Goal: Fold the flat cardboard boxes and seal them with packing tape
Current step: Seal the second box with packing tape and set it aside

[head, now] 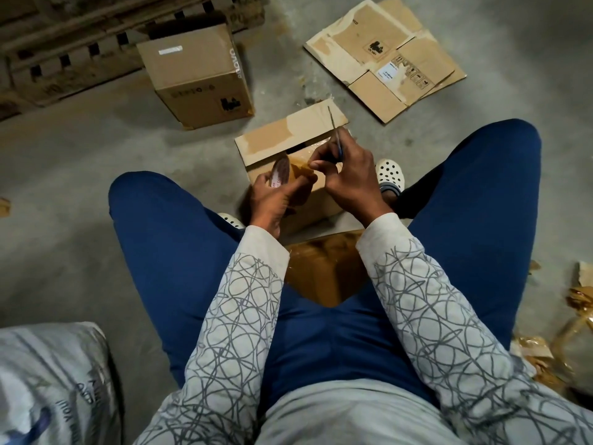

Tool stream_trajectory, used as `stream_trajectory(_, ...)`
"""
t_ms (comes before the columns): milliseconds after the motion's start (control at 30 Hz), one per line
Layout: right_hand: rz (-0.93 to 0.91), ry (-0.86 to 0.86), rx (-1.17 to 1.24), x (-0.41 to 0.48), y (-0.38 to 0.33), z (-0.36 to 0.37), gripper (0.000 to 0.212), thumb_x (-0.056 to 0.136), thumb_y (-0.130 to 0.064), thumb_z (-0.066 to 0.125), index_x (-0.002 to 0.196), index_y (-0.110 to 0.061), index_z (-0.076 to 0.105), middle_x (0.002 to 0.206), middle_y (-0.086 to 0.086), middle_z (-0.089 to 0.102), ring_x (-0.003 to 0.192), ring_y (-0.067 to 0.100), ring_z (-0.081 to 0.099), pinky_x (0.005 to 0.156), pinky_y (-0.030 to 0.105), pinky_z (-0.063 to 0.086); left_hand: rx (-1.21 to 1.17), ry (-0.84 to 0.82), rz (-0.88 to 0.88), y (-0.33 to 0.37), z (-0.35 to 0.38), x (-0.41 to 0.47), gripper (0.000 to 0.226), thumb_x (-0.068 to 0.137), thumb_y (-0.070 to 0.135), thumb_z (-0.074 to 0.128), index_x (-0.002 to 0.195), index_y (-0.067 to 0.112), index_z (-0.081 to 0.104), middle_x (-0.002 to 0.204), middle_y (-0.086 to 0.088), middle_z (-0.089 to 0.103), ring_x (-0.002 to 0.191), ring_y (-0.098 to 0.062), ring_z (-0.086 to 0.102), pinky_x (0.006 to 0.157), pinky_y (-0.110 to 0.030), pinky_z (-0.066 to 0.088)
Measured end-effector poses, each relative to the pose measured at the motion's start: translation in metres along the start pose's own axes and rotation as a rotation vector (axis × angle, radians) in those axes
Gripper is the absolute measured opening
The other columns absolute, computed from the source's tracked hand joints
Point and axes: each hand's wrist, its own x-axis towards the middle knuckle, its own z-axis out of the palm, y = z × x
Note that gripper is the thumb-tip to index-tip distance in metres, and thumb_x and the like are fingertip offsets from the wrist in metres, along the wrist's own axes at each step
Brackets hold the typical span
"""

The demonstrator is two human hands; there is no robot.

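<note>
Gripping tape roll [281, 171], left hand [276, 195] curled.

The one camera sits on my head. It looks forward and down, close over the box [288, 136] by my feet. Beyond the box it sees the floor [80, 162] farther away.

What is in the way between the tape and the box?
Nothing visible. The left hand holds the tape roll just above the cardboard box, and the right hand, holding a blue-handled blade, pinches the tape's loose end.
</note>
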Motion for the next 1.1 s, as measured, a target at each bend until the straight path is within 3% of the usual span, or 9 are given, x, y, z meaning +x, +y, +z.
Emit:
stream_trajectory(67, -0.034, -0.032, -0.037, 0.0, 0.002, -0.003, 0.019, 0.083, 0.0, 0.071, 0.092, -0.004, 0.055, 0.086, 0.002, 0.071, 0.079, 0.011, 0.062, 0.069, 0.016, 0.046, 0.115, -0.001, 0.054, -0.003, 0.004, -0.002, 0.095, 0.063, 0.043, 0.089, 0.143, 0.03, 0.04, 0.136, -0.007, 0.054, 0.117, -0.023, 0.057, 0.091, -0.045, 0.057)
stream_trajectory(133, -0.085, -0.061, -0.109, 0.001, 0.003, -0.004, 0.018, 0.083, -0.001, 0.07, 0.095, -0.003, 0.058, 0.087, 0.002, 0.07, 0.078, 0.015, 0.062, 0.066, 0.021, 0.046, 0.323, 0.053, 0.308, -0.003, 0.008, -0.004, 0.097, 0.066, 0.036, 0.087, 0.148, 0.038, 0.035, 0.145, -0.005, 0.046, 0.127, -0.021, 0.047, 0.103, -0.041, 0.046)
stream_trajectory(233, -0.148, -0.098, -0.217, 0.002, 0.003, -0.005, 0.021, 0.082, -0.005, 0.07, 0.098, -0.003, 0.056, 0.087, 0.009, 0.066, 0.076, 0.025, 0.06, 0.064, 0.031, 0.045, 0.516, 0.086, 0.716, -0.003, 0.015, -0.004, 0.062, 0.074, 0.02, 0.081, 0.133, 0.025, 0.061, 0.138, -0.003, 0.055, 0.131, -0.023, 0.046, 0.108, -0.042, 0.042)
stream_trajectory(333, -0.158, -0.152, -0.264, 0.004, 0.004, -0.008, 0.024, 0.082, -0.009, 0.07, 0.1, -0.005, 0.055, 0.087, 0.01, 0.064, 0.078, 0.029, 0.06, 0.069, 0.042, 0.051, 0.569, 0.118, 0.827, -0.006, 0.017, -0.006, 0.035, 0.079, 0.008, 0.076, 0.113, 0.013, 0.075, 0.122, -0.008, 0.069, 0.124, -0.027, 0.055, 0.104, -0.044, 0.046)
stream_trajectory(533, -0.117, -0.138, -0.224, -0.001, 0.004, -0.005, 0.027, 0.083, -0.016, 0.065, 0.106, -0.008, 0.055, 0.095, 0.0, 0.059, 0.089, 0.022, 0.054, 0.088, 0.047, 0.045, 0.517, 0.125, 0.704, -0.001, 0.018, -0.012, 0.019, 0.088, 0.008, 0.07, 0.107, 0.008, 0.076, 0.101, -0.009, 0.074, 0.091, -0.019, 0.067, 0.08, -0.03, 0.055)
stream_trajectory(700, 0.049, -0.037, -0.027, 0.002, 0.003, 0.0, 0.041, 0.085, -0.029, 0.073, 0.113, -0.01, 0.05, 0.111, 0.006, 0.054, 0.097, 0.02, 0.056, 0.079, 0.042, 0.053, 0.289, 0.207, 0.446, 0.0, 0.011, -0.006, 0.022, 0.093, 0.026, 0.069, 0.11, 0.014, 0.076, 0.095, 0.005, 0.074, 0.087, -0.011, 0.067, 0.07, -0.02, 0.055)
stream_trajectory(833, 0.368, -0.246, 0.074, -0.004, 0.008, -0.003, 0.05, 0.086, -0.062, 0.066, 0.103, -0.019, 0.046, 0.097, 0.001, 0.059, 0.089, 0.018, 0.063, 0.079, 0.045, 0.056, -0.042, 0.24, 0.238, 0.003, 0.012, -0.004, 0.017, 0.097, 0.025, 0.064, 0.107, 0.017, 0.075, 0.086, 0.013, 0.071, 0.08, -0.001, 0.067, 0.059, -0.011, 0.05)
stream_trajectory(933, 0.385, -0.314, 0.168, -0.004, 0.008, -0.001, 0.046, 0.081, -0.06, 0.073, 0.089, -0.027, 0.042, 0.084, -0.002, 0.052, 0.077, 0.015, 0.053, 0.071, 0.037, 0.049, -0.068, 0.243, 0.174, -0.001, 0.01, -0.001, 0.017, 0.1, 0.024, 0.059, 0.091, 0.026, 0.072, 0.081, 0.017, 0.068, 0.078, 0.002, 0.062, 0.06, -0.009, 0.046)
stream_trajectory(1100, 0.345, -0.33, 0.193, -0.003, 0.009, -0.003, 0.047, 0.079, -0.05, 0.079, 0.088, -0.025, 0.041, 0.081, -0.003, 0.051, 0.075, 0.014, 0.049, 0.067, 0.036, 0.046, -0.198, 0.268, 0.047, -0.001, -0.002, 0.01, 0.018, 0.09, 0.02, 0.072, 0.104, 0.009, 0.075, 0.097, -0.002, 0.076, 0.093, -0.018, 0.073, 0.082, -0.036, 0.061)
